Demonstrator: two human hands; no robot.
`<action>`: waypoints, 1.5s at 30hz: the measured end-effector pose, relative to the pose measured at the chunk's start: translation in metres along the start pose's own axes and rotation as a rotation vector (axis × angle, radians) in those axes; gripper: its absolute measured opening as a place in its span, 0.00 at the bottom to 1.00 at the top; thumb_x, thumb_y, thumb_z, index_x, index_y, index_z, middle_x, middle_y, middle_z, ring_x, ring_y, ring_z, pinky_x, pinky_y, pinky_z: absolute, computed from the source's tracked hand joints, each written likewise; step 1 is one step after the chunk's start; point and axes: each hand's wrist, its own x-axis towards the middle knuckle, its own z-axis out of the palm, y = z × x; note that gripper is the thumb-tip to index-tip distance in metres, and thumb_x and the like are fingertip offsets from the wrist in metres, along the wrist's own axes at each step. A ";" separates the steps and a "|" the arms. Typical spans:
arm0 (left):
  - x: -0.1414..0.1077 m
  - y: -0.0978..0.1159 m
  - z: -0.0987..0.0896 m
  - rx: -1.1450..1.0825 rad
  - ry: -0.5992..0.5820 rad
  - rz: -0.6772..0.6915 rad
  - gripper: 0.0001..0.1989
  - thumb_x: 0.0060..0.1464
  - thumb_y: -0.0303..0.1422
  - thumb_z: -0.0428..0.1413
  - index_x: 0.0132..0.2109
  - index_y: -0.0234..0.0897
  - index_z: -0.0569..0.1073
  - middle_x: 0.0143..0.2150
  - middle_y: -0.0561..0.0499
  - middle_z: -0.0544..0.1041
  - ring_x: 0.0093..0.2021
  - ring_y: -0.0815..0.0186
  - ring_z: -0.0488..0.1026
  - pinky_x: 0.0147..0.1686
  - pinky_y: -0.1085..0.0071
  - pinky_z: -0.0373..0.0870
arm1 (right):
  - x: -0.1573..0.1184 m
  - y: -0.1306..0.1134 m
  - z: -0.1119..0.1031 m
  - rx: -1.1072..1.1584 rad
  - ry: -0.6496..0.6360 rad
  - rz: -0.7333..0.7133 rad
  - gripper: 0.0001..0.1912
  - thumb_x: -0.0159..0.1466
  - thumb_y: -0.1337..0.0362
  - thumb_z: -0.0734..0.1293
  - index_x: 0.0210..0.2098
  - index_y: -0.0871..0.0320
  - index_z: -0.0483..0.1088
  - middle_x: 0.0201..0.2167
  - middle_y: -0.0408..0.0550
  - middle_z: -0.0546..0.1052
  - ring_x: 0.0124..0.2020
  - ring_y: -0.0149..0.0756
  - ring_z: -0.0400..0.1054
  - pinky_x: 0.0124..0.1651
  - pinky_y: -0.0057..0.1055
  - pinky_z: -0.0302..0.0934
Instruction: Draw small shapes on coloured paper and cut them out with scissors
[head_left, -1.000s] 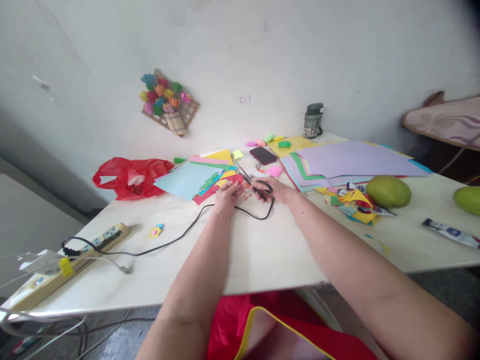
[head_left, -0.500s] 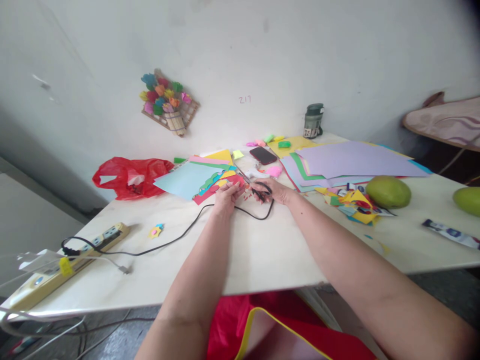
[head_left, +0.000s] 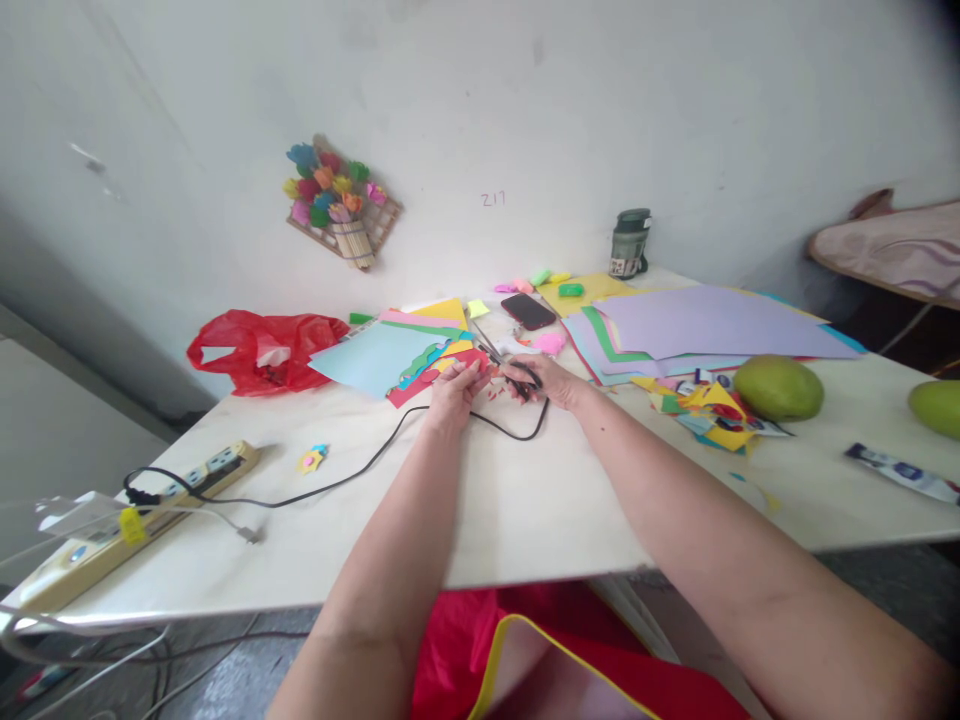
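Near the middle of the table, my left hand (head_left: 454,393) pinches a small piece of red paper (head_left: 475,359). My right hand (head_left: 537,378) is closed around the black handles of a pair of scissors (head_left: 490,350). The blades point up and left beside the red paper and look parted. Small red scraps lie between and under the hands. A black cable (head_left: 360,472) runs beneath my left wrist. Just behind the hands are a pink lump (head_left: 550,343) and a dark phone (head_left: 528,311).
Coloured sheets (head_left: 375,355) and a red plastic bag (head_left: 262,350) lie left; a power strip (head_left: 150,525) is nearer. Right are a large paper stack (head_left: 697,322), scraps (head_left: 724,415), green fruit (head_left: 778,387) and a tube (head_left: 900,473). A bottle (head_left: 630,243) stands at the back.
The scissor blades look slightly more parted and are tilted further upward beside the red paper. Both hands keep nearly the same place; the whole view has shifted slightly.
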 end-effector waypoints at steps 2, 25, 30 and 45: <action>-0.001 0.000 0.001 -0.014 -0.007 0.001 0.14 0.39 0.23 0.68 0.26 0.35 0.68 0.28 0.54 0.79 0.35 0.64 0.80 0.49 0.62 0.74 | 0.001 0.001 0.002 -0.017 0.005 0.003 0.15 0.58 0.55 0.71 0.31 0.61 0.67 0.19 0.43 0.73 0.16 0.25 0.65 0.12 0.19 0.48; -0.003 -0.003 0.009 -0.068 0.000 -0.011 0.14 0.36 0.24 0.69 0.24 0.35 0.69 0.27 0.53 0.79 0.30 0.67 0.78 0.48 0.62 0.74 | 0.001 -0.001 0.017 0.012 0.036 -0.043 0.17 0.62 0.52 0.67 0.28 0.61 0.66 0.20 0.43 0.73 0.15 0.25 0.65 0.13 0.20 0.48; -0.003 -0.003 0.011 -0.080 0.005 0.008 0.15 0.36 0.24 0.69 0.23 0.35 0.68 0.26 0.54 0.79 0.30 0.67 0.78 0.48 0.63 0.74 | 0.001 -0.001 0.017 0.016 0.035 -0.061 0.18 0.62 0.51 0.67 0.29 0.61 0.66 0.20 0.43 0.73 0.16 0.25 0.65 0.13 0.20 0.48; -0.001 -0.005 0.011 -0.083 0.018 0.014 0.13 0.39 0.24 0.68 0.24 0.34 0.69 0.24 0.55 0.77 0.27 0.70 0.76 0.46 0.66 0.73 | 0.007 0.005 0.019 0.005 0.043 -0.061 0.18 0.62 0.51 0.67 0.28 0.60 0.65 0.20 0.42 0.73 0.16 0.25 0.65 0.12 0.19 0.49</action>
